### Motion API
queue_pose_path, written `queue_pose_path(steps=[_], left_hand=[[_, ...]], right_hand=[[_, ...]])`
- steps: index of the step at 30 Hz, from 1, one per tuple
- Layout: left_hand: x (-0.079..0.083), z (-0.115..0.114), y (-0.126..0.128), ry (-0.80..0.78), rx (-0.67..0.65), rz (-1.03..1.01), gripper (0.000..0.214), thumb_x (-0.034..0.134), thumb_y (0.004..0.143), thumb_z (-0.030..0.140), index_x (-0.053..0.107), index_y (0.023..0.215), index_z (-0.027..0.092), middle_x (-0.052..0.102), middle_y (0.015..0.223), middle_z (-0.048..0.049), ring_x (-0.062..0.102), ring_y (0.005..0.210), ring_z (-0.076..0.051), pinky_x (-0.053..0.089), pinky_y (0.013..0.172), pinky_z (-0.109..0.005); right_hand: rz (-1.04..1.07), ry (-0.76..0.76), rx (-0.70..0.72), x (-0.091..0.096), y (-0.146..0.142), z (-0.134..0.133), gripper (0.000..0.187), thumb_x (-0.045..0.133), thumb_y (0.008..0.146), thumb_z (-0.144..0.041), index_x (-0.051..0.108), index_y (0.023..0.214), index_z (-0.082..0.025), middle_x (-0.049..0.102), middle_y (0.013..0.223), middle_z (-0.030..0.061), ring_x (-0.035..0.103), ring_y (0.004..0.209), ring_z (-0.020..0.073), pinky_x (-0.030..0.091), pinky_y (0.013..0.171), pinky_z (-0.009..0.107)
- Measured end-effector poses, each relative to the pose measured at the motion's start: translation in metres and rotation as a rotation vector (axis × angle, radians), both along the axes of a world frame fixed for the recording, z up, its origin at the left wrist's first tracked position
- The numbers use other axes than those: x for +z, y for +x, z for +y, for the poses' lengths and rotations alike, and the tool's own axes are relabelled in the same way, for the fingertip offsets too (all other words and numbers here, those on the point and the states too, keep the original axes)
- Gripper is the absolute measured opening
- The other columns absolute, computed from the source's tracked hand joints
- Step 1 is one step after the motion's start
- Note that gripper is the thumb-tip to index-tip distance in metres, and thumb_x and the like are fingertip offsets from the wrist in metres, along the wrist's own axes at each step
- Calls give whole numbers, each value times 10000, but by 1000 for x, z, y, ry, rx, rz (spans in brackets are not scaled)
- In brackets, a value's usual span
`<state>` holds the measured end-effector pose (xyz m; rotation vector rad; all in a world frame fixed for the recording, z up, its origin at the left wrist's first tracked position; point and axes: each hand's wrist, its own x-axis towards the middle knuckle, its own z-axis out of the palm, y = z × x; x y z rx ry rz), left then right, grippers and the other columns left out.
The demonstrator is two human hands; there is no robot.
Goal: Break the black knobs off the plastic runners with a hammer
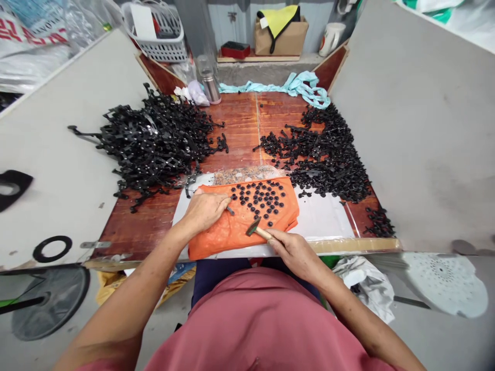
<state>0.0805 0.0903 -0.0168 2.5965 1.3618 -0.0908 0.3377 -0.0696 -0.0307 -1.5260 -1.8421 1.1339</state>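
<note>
My right hand (292, 250) grips the pale wooden handle of a small hammer (253, 226), its dark metal head held low over a folded orange cloth (216, 234). On that cloth rests my left hand (207, 208), fingers closed together around a small dark piece (230, 211) that shows at the fingertips; most of it is hidden. Several small round black parts (263, 198) lie spread on the cloth between and beyond my hands. A white sheet (323, 214) lies beneath the cloth.
A tall heap of black branching strips (154, 139) stands at the left, and a pile of small black pieces (332, 154) at the right. Grey panels (417, 129) flank the wooden table (240, 123). Behind are a steel flask (211, 86) and a basket (164, 49).
</note>
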Motion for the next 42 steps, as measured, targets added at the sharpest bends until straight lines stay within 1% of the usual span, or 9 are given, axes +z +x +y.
queue_pose_path(steps=[9, 13, 18, 22, 26, 30, 34, 39, 42], left_hand=[[2, 6, 1, -27, -29, 1, 485, 288, 1039, 355, 729, 890, 220, 800, 988, -92, 700, 876, -271, 370, 819, -402], [0, 5, 1, -25, -22, -29, 488, 287, 1045, 356, 738, 926, 213, 800, 1006, -100, 703, 900, -279, 377, 835, -408], [-6, 4, -3, -30, -14, -60, 495, 290, 1052, 383, 735, 918, 216, 800, 952, -84, 701, 879, -271, 375, 851, -411], [-7, 3, -4, -20, -12, -70, 495, 285, 1050, 373, 712, 855, 217, 789, 890, -75, 689, 845, -256, 377, 848, -398], [-6, 3, -3, -50, 7, -75, 496, 285, 1044, 379, 726, 886, 218, 798, 948, -78, 695, 875, -260, 378, 843, -392], [-8, 3, -3, -52, 14, -71, 502, 278, 1047, 391, 721, 888, 218, 797, 940, -78, 698, 881, -265, 380, 839, -391], [-11, 3, -4, -63, 32, -50, 525, 269, 1047, 418, 722, 880, 209, 795, 933, -87, 706, 882, -271, 389, 831, -390], [-16, 3, -4, -63, 39, -56, 528, 255, 1047, 425, 714, 893, 215, 794, 932, -87, 709, 886, -278, 396, 838, -397], [-18, 2, -3, -61, 57, -41, 512, 267, 1039, 429, 710, 899, 212, 789, 920, -99, 708, 887, -284, 404, 843, -400]], right_hand=[[-258, 277, -66, 40, -6, 59, 511, 443, 1051, -289, 483, 1560, -306, 706, 1339, 65, 715, 1089, 269, 561, 927, 380], [-334, 358, -44, 40, -22, 80, 549, 417, 1060, -282, 401, 1608, -320, 720, 1291, 78, 701, 1075, 272, 545, 928, 379], [-521, 269, 17, 29, -34, 90, 507, 449, 1062, -290, 467, 1560, -381, 775, 1044, 55, 724, 849, 253, 543, 764, 346], [-498, 339, -45, 29, -33, 94, 517, 364, 1088, -310, 406, 1603, -320, 760, 1120, 89, 716, 929, 259, 538, 809, 356], [-627, 242, 59, 35, -33, 97, 481, 395, 1080, -332, 468, 1553, -383, 783, 1005, 44, 720, 827, 247, 529, 767, 344], [-570, 314, -18, 39, -36, 99, 533, 321, 1102, -328, 318, 1635, -334, 750, 1227, 55, 707, 1018, 237, 519, 846, 323], [-687, 214, 76, 37, -37, 102, 496, 349, 1095, -359, 404, 1588, -376, 791, 1035, 40, 727, 847, 247, 510, 747, 329], [-644, 271, 40, 37, -38, 102, 539, 329, 1099, -318, 298, 1635, -359, 754, 1212, 65, 722, 958, 237, 501, 780, 313], [-725, 194, 114, 39, -43, 104, 538, 375, 1072, -261, 382, 1599, -369, 788, 1061, 70, 736, 858, 249, 500, 724, 319]])
